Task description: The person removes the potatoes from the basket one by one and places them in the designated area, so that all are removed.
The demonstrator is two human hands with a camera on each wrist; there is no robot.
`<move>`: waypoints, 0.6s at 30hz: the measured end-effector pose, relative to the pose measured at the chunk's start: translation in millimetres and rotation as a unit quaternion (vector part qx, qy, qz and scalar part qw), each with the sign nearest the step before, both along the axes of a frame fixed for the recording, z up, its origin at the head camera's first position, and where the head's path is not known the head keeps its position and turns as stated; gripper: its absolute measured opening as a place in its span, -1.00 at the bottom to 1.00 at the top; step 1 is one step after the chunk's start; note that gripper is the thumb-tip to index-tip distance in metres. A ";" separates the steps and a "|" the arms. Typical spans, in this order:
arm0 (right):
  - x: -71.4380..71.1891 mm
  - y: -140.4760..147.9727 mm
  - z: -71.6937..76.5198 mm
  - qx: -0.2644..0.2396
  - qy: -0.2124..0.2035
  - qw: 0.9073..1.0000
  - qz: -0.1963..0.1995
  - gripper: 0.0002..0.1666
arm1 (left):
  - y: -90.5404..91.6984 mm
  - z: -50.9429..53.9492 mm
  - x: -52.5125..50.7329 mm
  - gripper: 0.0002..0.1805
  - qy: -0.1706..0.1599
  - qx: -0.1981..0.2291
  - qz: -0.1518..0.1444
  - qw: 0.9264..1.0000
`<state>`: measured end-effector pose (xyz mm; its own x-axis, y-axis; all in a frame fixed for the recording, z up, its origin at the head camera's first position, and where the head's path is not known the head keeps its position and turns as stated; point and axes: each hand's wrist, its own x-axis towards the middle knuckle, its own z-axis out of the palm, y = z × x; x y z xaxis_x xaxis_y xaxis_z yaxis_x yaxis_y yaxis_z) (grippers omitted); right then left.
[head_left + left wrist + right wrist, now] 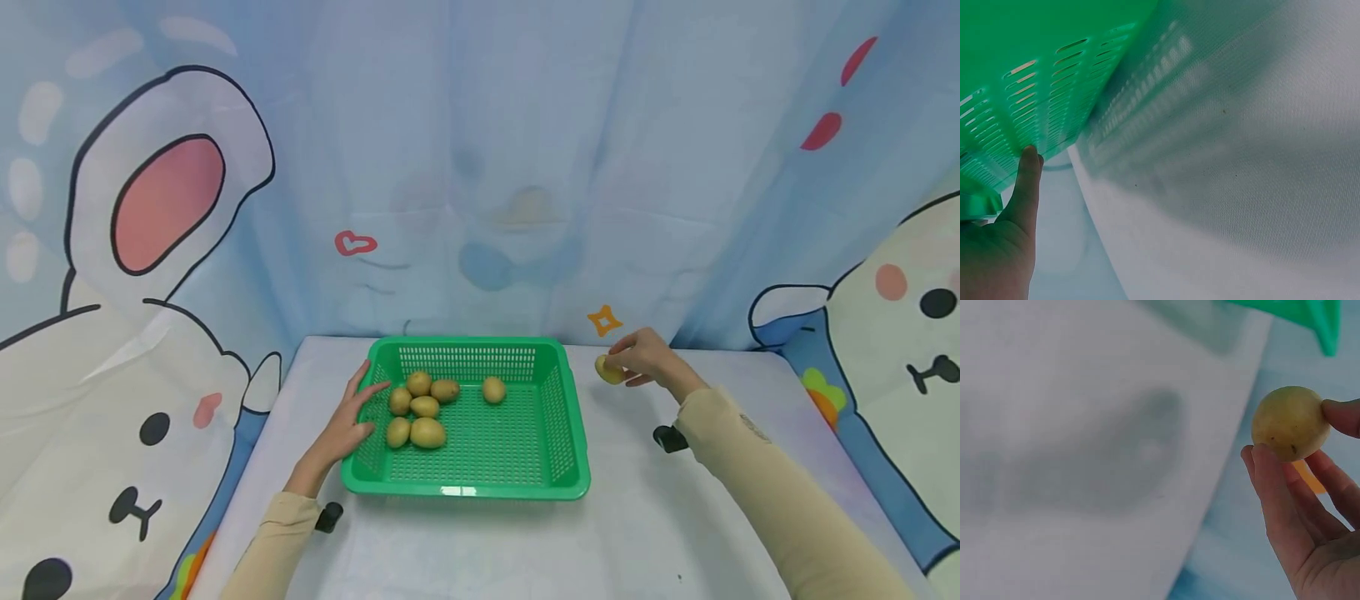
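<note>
A green plastic basket point(480, 492) with slotted walls stands on the white-covered table. Several small yellow potatoes point(427, 432) lie grouped in its left half, and a single potato point(493, 390) sits apart near the middle. My left hand point(347, 425) rests at the basket's left rim with fingers spread; in the left wrist view a straight finger point(1025, 187) lies along the outer wall. To the right of the basket, above the table's back edge, my right hand point(643, 357) pinches another potato point(1291, 424) between thumb and fingertips.
The white tablecloth point(525, 550) spreads in front of the basket and to both sides. A blue cartoon-printed curtain point(480, 167) hangs right behind the table. Black wrist devices point(670, 439) sit below both wrists.
</note>
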<state>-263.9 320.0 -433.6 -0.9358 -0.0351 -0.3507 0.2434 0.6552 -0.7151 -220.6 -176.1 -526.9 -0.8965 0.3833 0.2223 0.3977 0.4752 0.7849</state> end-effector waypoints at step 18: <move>18.2 53.8 -68.7 0.010 -0.088 0.994 -0.055 -0.48 | -1.1 -1.6 -2.6 -0.23 0.014 0.000 -0.004 1.000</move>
<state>-245.7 373.8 -502.3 -0.8572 0.0737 -0.5096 0.4356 0.6315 -0.6414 -223.2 -177.2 -528.5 -0.8864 0.3907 0.2483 0.4243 0.4710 0.7734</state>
